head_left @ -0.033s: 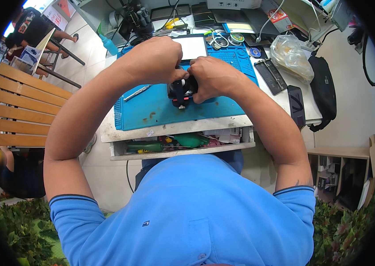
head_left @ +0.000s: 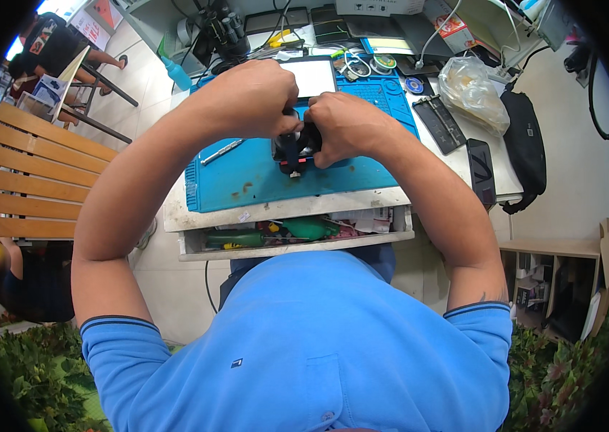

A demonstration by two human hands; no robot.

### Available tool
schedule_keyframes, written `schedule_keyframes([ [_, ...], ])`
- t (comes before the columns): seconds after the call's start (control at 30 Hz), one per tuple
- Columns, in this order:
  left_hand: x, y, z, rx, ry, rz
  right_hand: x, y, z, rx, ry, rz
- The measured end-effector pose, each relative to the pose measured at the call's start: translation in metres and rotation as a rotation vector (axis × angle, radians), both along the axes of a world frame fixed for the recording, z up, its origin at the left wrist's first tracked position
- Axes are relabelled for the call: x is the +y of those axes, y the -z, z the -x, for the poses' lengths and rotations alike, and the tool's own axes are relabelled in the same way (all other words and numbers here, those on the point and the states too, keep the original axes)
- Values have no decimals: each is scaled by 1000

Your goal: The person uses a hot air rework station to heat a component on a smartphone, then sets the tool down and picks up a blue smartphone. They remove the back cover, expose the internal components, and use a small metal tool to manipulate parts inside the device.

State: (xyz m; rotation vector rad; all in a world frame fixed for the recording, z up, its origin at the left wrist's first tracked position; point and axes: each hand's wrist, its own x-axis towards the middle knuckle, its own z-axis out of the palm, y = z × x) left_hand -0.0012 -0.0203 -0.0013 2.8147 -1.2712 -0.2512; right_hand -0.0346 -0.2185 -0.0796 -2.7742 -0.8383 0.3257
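Observation:
Both my hands are closed on a small black device (head_left: 291, 155) with a red detail, standing on the blue work mat (head_left: 247, 180). My left hand (head_left: 261, 97) grips its upper part, knuckles up, with its fingertips partly hidden. My right hand (head_left: 340, 126) wraps round its right side. A silver pen-like tool (head_left: 222, 151) lies left of the device. Behind my hands is a white flat screen or panel (head_left: 306, 75) in a dark frame.
Solder spools (head_left: 385, 63), a dark tray (head_left: 438, 124), a plastic bag (head_left: 473, 93) and a black pouch (head_left: 524, 155) crowd the right side. An open drawer (head_left: 297, 245) holds tools. A blue bottle (head_left: 177, 74) stands back left. Other people (head_left: 56, 47) are beyond a slatted wooden chair (head_left: 38, 176).

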Motion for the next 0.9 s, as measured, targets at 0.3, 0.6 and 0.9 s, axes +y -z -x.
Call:
schedule_keyframes([
  [0.3, 7, 8, -9, -31, 219, 181, -9, -3, -5, 84, 29, 103],
  [0.6, 5, 9, -8, -5, 126, 102, -11, 0, -3, -1, 16, 56],
  [0.9, -2, 0, 1, -46, 8, -44, -11, -1, -2, -1, 14, 84],
])
